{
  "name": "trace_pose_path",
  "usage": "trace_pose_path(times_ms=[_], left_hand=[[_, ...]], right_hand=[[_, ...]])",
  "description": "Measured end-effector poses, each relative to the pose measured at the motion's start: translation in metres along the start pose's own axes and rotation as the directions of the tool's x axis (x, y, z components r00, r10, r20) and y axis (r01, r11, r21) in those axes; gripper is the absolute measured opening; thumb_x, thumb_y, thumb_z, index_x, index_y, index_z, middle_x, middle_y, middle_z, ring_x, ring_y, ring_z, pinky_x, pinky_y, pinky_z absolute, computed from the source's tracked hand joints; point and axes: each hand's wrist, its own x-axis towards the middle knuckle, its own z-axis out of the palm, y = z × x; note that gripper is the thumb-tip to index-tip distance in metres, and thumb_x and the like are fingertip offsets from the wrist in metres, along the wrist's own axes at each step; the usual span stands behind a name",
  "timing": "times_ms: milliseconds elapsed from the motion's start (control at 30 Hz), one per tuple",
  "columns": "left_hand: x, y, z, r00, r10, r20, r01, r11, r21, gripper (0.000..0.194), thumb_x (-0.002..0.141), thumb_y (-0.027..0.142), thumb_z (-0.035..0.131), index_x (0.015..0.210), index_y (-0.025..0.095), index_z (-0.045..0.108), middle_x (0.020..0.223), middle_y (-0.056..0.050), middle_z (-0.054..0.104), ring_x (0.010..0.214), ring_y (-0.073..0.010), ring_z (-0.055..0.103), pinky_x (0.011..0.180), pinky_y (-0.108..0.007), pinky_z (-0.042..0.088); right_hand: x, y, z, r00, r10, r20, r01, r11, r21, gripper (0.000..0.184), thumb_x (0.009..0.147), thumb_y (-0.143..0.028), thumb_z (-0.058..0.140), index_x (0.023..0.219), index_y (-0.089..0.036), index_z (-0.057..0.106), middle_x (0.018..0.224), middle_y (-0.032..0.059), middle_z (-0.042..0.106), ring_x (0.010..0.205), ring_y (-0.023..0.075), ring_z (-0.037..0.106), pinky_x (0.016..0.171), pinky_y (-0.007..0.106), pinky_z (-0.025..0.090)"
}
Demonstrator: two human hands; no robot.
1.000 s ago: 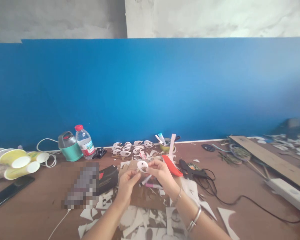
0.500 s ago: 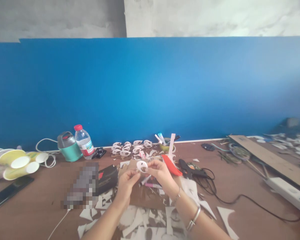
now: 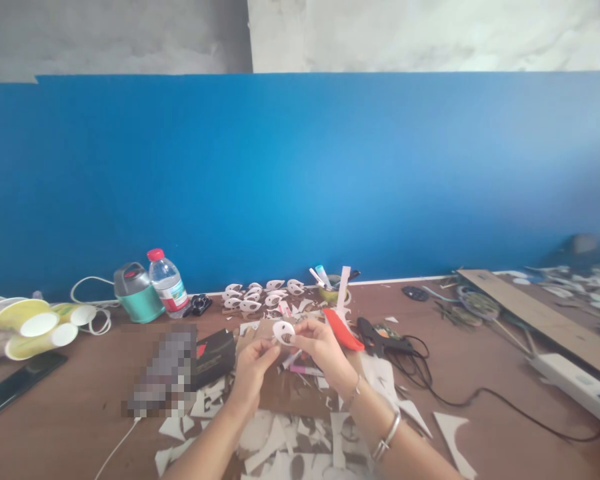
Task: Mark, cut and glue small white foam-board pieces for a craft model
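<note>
Two hands (image 3: 250, 370) (image 3: 323, 345) pinch one white cutout (image 3: 283, 331); the bottle label (image 3: 174, 295) is too small to read.

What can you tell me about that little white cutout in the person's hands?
The white cutout looks thin and flat, like paper or card, with a rounded outline, a small dark spot and a larger dark patch below it. The fingertips of the left hand and right hand hold it above the desk. Finer details are too small to tell.
</note>
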Motion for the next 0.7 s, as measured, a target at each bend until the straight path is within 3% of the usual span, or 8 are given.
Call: trace_pose_path(times_ms=[700], left_hand=[[0.0001,-0.0009,-0.0012,1.0,-0.008,0.01,0.008,1.0,-0.011,0.028,0.057,0.036,0.08,0.054,0.017,0.06,0.066,-0.001,0.068,0.075,-0.02,0.057,0.074,-0.028,0.037]], right_hand=[[0.0014,0.0027,0.0001,1.0,0.024,0.003,-0.024,1.0,0.016,0.02,0.055,-0.025,0.072,0.067,-0.018,0.058,0.053,-0.0035,0.062,0.048,0.0124,0.057,0.041,0.02,0.033]])
